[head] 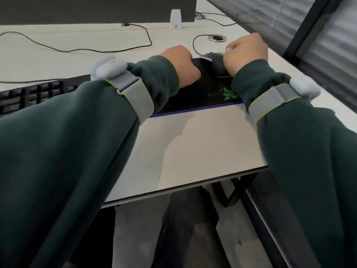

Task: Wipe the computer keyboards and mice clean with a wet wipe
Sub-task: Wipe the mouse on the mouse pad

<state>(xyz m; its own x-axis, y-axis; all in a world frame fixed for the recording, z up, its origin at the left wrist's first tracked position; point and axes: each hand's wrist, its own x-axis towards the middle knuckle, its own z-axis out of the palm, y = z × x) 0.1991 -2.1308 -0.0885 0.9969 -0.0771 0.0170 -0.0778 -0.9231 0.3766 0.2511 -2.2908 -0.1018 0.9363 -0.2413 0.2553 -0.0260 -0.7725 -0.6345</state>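
Note:
A dark computer mouse (216, 63) sits on a black mouse pad (199, 97) with a green logo and blue edge. My left hand (180, 61) is curled against the mouse's left side; its fingers are hidden behind it. My right hand (246, 53) hovers over the mouse's right side and pinches a small white wet wipe (228, 49) at its fingertips. A pale strip of the wipe or of the mouse shows on the mouse's top left. A black keyboard (34, 93) lies at the left, partly under my left sleeve.
The white desk (193, 144) ends at a near edge with floor and my legs below. A dark monitor base, a white stand (176, 19), black cables (77, 49) and a cable grommet (216, 38) lie at the back. Window blinds (309, 35) run close on the right.

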